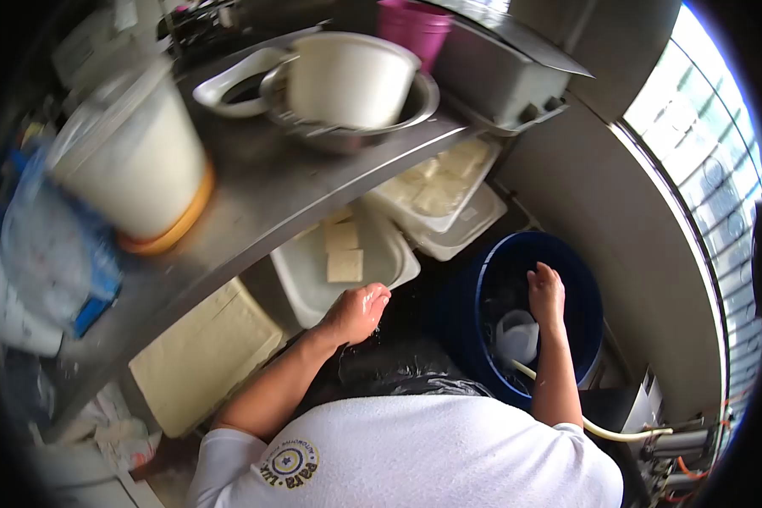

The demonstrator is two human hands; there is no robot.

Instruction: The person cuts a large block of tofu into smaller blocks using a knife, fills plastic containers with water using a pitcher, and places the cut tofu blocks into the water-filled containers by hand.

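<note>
I'm holding my curled left hand (pixel 354 314) beside pale blocks (pixel 345 266) in a white tub (pixel 306 269), probably soft, fragile, best cupped underneath, my right hand (pixel 547 295) hovering over a blue barrel (pixel 586 292), either's grip unclear.

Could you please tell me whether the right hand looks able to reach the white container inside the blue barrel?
Probably yes: the right hand is over the open blue barrel, and nothing visible blocks the way to the white container.

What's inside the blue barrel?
Inside the barrel show a whitish container and part of a hose. The right hand and forearm cover some of the interior; the dark bottom is too dim to make out.
</note>
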